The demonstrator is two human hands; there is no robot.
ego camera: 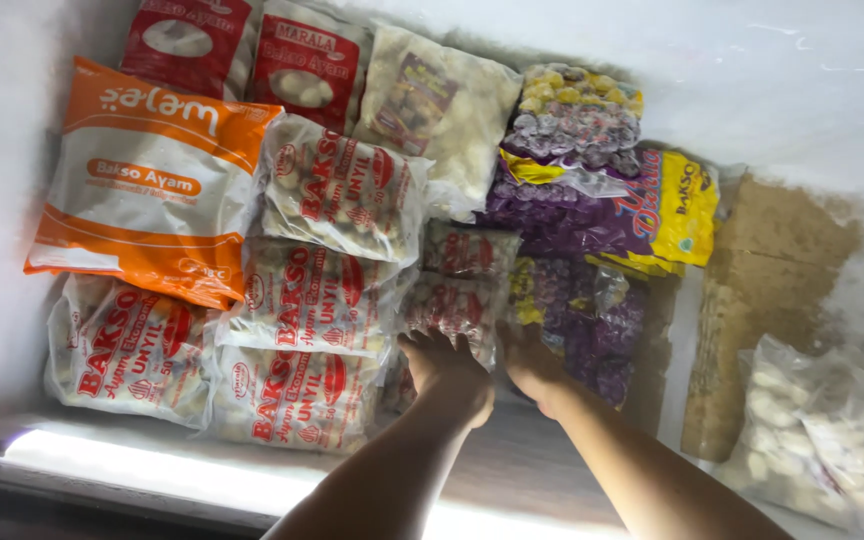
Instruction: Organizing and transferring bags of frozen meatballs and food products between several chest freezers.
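Note:
I look down into a white chest freezer (pixel 12 120) packed with bags of frozen food. My left hand (pixel 447 372) lies with fingers spread on the near edge of a small clear pack with red print (pixel 452 305). My right hand (pixel 534 368) is just to its right, fingertips tucked between that pack and a purple and yellow bag (pixel 592 325); its fingers are partly hidden. A second small clear pack (pixel 470 250) lies just beyond the first.
Several clear meatball bags with red lettering (pixel 312 300) fill the left side under an orange and white bag (pixel 152 190). Red bags (pixel 302 65) line the back. Brown frozen blocks (pixel 762 270) and a clear bag of pale balls (pixel 832 440) sit at the right.

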